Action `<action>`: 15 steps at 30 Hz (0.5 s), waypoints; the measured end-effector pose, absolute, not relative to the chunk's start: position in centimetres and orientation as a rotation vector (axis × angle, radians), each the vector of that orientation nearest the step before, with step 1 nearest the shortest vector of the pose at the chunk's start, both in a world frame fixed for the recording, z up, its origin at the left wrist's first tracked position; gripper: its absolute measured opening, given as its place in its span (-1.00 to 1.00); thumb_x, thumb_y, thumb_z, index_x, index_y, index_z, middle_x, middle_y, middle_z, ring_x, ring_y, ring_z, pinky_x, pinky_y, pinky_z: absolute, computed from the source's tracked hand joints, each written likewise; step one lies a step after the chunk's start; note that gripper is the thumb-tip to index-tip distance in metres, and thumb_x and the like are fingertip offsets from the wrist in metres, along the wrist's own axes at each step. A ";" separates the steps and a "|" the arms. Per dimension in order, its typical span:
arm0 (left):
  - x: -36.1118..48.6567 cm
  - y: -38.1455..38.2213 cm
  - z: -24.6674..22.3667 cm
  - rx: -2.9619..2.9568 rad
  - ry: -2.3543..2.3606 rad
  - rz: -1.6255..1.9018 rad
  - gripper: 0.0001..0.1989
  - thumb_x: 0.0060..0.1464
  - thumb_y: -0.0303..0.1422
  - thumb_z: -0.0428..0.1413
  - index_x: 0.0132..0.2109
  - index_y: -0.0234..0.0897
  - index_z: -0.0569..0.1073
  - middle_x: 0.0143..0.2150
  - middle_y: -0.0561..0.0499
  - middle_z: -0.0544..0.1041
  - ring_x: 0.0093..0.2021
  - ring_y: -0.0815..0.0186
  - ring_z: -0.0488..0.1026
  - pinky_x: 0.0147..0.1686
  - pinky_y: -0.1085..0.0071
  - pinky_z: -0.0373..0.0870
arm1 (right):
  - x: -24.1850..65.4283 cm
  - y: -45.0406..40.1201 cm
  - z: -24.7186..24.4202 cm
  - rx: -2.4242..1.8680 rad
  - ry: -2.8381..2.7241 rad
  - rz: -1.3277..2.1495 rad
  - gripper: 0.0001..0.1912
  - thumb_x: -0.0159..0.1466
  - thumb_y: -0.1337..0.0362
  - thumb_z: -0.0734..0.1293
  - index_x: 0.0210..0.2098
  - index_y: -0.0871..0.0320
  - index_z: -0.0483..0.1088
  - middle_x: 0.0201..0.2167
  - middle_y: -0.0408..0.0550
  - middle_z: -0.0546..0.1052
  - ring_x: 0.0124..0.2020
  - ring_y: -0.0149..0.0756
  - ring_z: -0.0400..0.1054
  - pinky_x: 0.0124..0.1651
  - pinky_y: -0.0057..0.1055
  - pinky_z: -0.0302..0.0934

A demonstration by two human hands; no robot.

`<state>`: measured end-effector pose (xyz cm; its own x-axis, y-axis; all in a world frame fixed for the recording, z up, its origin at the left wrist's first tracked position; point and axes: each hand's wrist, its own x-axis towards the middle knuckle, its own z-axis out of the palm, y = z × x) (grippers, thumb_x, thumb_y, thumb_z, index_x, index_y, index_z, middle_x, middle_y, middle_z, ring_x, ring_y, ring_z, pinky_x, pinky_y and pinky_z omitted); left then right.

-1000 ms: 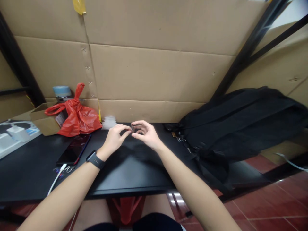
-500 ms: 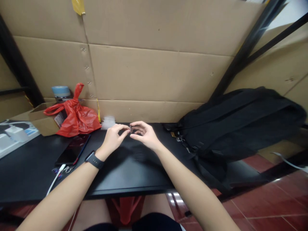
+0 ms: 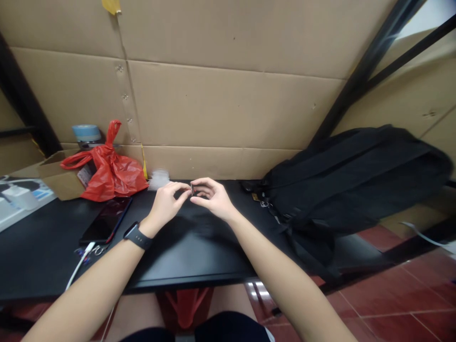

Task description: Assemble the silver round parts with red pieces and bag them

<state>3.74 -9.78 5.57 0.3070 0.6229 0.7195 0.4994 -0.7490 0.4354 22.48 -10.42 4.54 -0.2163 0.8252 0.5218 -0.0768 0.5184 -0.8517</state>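
Observation:
A small thin dark object (image 3: 193, 189), too small to make out, stands upright between my two hands above the black table (image 3: 192, 256). My left hand (image 3: 166, 203), with a dark watch (image 3: 138, 235) on its wrist, pinches the object's left side between thumb and fingertips. On the other side, my right hand (image 3: 215, 199) holds it with curved fingers above and the thumb below. Just behind my left hand lies a stack of whitish, translucent pieces (image 3: 158, 179).
At the left are a red plastic bag (image 3: 116, 171), a cardboard box (image 3: 60, 180), a blue-lidded container (image 3: 86, 133), a phone (image 3: 107, 221) with a white cable (image 3: 75, 270) and a white power strip (image 3: 32, 206). A black backpack (image 3: 356, 180) fills the right. Cardboard (image 3: 213, 104) stands behind.
The whole view has shifted slightly, with the things on the table appearing a little further left and up. Both hands keep nearly the same hold on the small object.

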 end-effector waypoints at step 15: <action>4.1 -10.8 6.4 2.598 1.035 1.484 -0.89 0.23 -0.36 0.12 -0.21 -0.26 0.54 -0.22 -0.04 0.62 -0.18 0.21 0.52 -0.06 0.29 0.40 | 22.6 -10.7 4.8 -0.550 -1.437 1.165 -0.45 -0.04 0.20 0.62 -0.10 0.04 0.40 -0.03 -0.05 0.53 -0.03 -0.21 0.50 0.21 -0.12 0.34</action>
